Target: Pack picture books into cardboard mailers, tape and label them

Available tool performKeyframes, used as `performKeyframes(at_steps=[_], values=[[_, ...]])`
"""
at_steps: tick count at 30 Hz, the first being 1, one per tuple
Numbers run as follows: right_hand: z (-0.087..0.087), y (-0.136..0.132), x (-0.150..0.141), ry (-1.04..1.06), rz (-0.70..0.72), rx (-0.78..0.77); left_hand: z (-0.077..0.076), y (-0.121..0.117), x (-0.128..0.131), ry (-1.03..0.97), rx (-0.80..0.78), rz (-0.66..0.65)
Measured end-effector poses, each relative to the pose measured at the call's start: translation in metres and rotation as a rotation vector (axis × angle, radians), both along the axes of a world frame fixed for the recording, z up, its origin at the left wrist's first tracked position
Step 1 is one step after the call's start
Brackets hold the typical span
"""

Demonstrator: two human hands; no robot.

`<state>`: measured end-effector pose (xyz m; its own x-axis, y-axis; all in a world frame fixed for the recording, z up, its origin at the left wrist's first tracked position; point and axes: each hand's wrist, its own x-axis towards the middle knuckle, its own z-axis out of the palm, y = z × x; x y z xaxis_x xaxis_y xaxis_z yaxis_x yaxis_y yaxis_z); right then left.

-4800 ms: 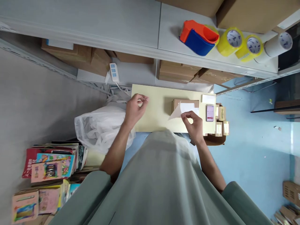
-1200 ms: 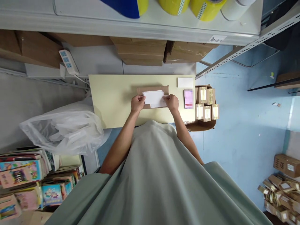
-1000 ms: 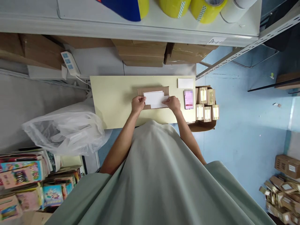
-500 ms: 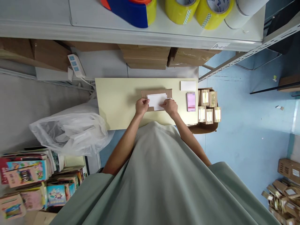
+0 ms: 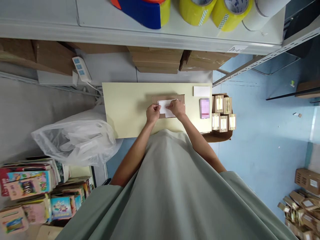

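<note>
A flat brown cardboard piece (image 5: 155,100) lies on the pale yellow tabletop (image 5: 125,116), partly covered by a white paper label (image 5: 163,106). The label's lower right part sticks out below the rest. My left hand (image 5: 153,113) pinches its left edge between thumb and fingers. Over its right half, my right hand (image 5: 177,107) is closed, thumb and curled fingers pressed together on the paper; the fingertips are partly hidden. To the right lie a white stack (image 5: 201,91) and a pink printed packet (image 5: 204,108), both apart from my hands.
A carton (image 5: 220,137) of small labelled boxes stands at the table's right end. Tape rolls (image 5: 197,13) and a blue tape dispenser (image 5: 142,13) sit on the shelf above. Left are a plastic bag (image 5: 80,140), a power strip (image 5: 82,69) and stacked books (image 5: 60,206).
My right hand has moved left and slightly up across the label, from its lower right edge towards its middle. My left hand stays at the left edge.
</note>
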<state>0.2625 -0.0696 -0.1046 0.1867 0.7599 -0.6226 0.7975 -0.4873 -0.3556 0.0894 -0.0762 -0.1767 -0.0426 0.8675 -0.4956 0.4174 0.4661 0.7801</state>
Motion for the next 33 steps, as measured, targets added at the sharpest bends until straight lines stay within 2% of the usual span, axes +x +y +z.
performKeyframes(at_steps=[3,5,10,13,21,29,33], values=[[0.002,-0.012,-0.004,0.013,0.069,-0.067,0.003,-0.001,0.001,0.031,-0.021,0.035],[0.001,-0.010,-0.005,0.023,0.070,-0.069,0.005,-0.001,0.002,0.034,-0.028,0.037],[-0.006,0.009,-0.010,0.011,0.004,0.035,0.010,-0.003,0.005,0.023,0.006,0.055],[-0.010,0.011,-0.015,-0.026,0.008,0.078,0.012,-0.005,0.006,0.015,0.028,0.072],[-0.012,-0.005,-0.012,0.075,0.198,0.041,0.014,-0.008,0.008,0.021,0.046,0.109],[-0.014,0.012,-0.017,-0.031,0.168,0.052,0.019,-0.015,0.013,0.112,0.148,0.090],[-0.016,0.018,-0.021,-0.066,0.128,0.061,0.019,-0.020,0.016,0.135,0.150,0.093]])
